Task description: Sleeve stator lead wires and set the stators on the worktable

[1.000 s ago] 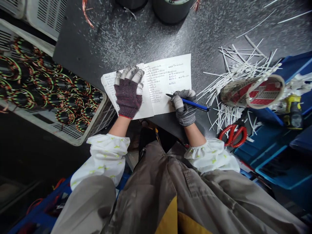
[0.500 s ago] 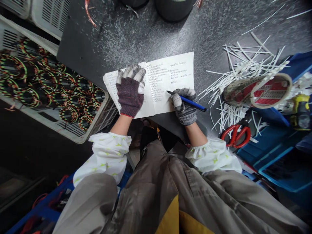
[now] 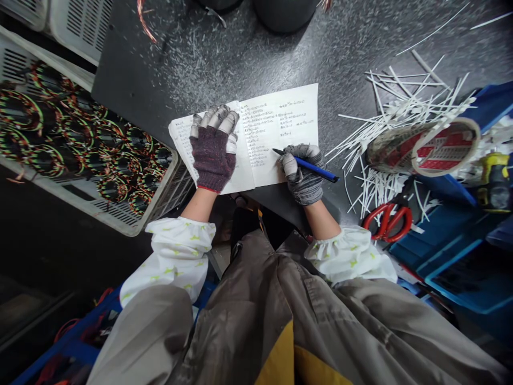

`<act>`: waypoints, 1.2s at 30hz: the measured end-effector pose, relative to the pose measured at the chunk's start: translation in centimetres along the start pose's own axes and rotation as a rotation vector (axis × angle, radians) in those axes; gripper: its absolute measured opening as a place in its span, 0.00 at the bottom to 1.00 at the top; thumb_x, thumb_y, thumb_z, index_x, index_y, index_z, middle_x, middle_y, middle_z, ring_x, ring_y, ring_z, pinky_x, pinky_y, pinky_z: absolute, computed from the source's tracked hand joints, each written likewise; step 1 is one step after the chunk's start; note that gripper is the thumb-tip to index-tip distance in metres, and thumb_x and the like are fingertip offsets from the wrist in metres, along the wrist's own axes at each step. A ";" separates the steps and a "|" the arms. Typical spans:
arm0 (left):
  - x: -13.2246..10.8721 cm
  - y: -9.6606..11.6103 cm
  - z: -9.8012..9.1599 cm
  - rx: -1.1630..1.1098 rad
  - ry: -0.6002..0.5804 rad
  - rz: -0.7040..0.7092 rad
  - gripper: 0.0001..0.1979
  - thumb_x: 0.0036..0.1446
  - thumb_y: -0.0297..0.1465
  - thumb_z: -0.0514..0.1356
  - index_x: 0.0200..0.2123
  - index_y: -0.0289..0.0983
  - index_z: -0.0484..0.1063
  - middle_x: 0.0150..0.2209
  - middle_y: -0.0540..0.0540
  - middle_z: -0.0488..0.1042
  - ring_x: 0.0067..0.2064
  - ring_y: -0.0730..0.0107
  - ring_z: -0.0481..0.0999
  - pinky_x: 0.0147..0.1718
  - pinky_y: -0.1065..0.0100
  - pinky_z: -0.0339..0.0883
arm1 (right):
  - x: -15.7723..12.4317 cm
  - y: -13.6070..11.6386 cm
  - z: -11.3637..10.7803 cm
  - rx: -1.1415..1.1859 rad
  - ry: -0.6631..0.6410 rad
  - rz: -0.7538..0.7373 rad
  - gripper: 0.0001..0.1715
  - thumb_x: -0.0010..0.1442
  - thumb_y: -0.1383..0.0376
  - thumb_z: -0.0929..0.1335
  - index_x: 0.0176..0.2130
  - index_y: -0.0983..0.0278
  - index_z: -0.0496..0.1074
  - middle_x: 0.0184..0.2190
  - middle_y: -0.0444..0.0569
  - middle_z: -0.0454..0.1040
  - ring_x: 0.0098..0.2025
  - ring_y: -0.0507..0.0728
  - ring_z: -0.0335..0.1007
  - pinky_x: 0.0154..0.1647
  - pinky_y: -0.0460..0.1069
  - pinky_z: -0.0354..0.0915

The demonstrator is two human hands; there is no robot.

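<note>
Finely handwritten — open notebook (image 3: 264,133), illegible.

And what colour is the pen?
The pen is mostly blue, with a dark tip; the head view shows it best.

The left hand (image 3: 213,152) lies flat at left, palm down, its fingers (image 3: 227,122) pointing far. At right, the right hand (image 3: 306,182) is curled into a pinch. The left wrist (image 3: 198,206) and right wrist (image 3: 321,220) show bare.
</note>
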State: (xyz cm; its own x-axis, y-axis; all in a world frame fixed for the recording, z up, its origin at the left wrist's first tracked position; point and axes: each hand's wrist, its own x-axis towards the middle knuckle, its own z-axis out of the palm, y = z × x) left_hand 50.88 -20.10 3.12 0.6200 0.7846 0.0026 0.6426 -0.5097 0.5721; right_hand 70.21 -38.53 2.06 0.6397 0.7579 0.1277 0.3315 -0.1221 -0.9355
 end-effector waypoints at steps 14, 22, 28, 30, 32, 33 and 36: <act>0.1 -1.1 0.8 -0.037 0.058 0.077 0.39 0.80 0.60 0.39 0.75 0.50 0.72 0.79 0.49 0.70 0.85 0.55 0.58 0.88 0.49 0.26 | -0.2 -0.1 0.1 0.044 0.021 0.030 0.26 0.75 0.39 0.72 0.47 0.58 0.78 0.40 0.47 0.82 0.44 0.61 0.84 0.61 0.66 0.84; 0.1 -1.0 0.2 -0.003 0.013 0.077 0.37 0.80 0.57 0.41 0.77 0.49 0.71 0.80 0.52 0.68 0.88 0.60 0.48 0.88 0.54 0.23 | -0.2 0.0 0.0 0.025 0.017 0.017 0.25 0.76 0.39 0.72 0.47 0.58 0.77 0.40 0.47 0.82 0.43 0.61 0.83 0.60 0.68 0.84; 0.0 -0.7 0.1 -0.023 0.020 0.087 0.35 0.79 0.56 0.47 0.79 0.50 0.69 0.81 0.52 0.67 0.88 0.57 0.47 0.88 0.52 0.27 | -0.1 -0.1 0.0 0.025 0.023 0.019 0.25 0.76 0.40 0.72 0.46 0.57 0.76 0.40 0.47 0.82 0.43 0.61 0.83 0.58 0.67 0.85; 0.0 -0.5 -0.1 -0.014 0.009 0.071 0.33 0.80 0.54 0.46 0.78 0.53 0.69 0.81 0.53 0.67 0.87 0.56 0.50 0.88 0.52 0.28 | -0.1 -0.3 0.0 0.015 0.020 0.021 0.25 0.76 0.40 0.72 0.46 0.57 0.76 0.39 0.47 0.82 0.42 0.60 0.83 0.57 0.67 0.86; 0.0 -0.3 -0.3 -0.015 -0.001 0.050 0.31 0.80 0.52 0.46 0.78 0.54 0.70 0.81 0.53 0.67 0.86 0.55 0.54 0.88 0.51 0.29 | -0.1 -0.4 0.0 0.010 0.020 0.026 0.24 0.77 0.41 0.71 0.46 0.58 0.76 0.39 0.47 0.82 0.42 0.60 0.84 0.57 0.66 0.86; -0.1 -0.2 -0.4 -0.021 -0.004 0.045 0.31 0.80 0.51 0.46 0.78 0.54 0.70 0.81 0.53 0.67 0.86 0.55 0.55 0.88 0.51 0.29 | -0.1 -0.4 0.0 0.011 0.022 0.027 0.24 0.77 0.41 0.71 0.46 0.58 0.76 0.39 0.48 0.82 0.42 0.60 0.84 0.57 0.66 0.86; -0.1 0.0 -0.5 -0.024 -0.008 0.041 0.31 0.80 0.50 0.48 0.78 0.54 0.70 0.81 0.52 0.67 0.86 0.54 0.54 0.88 0.51 0.29 | -0.1 -0.3 0.0 0.021 0.024 0.027 0.23 0.77 0.42 0.72 0.47 0.58 0.77 0.41 0.49 0.83 0.44 0.61 0.85 0.58 0.66 0.86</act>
State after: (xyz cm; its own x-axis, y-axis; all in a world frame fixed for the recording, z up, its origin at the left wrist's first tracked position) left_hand 50.62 -19.98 3.54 0.6494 0.7602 0.0203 0.6054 -0.5329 0.5911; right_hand 70.03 -38.52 2.34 0.6645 0.7392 0.1099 0.2992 -0.1284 -0.9455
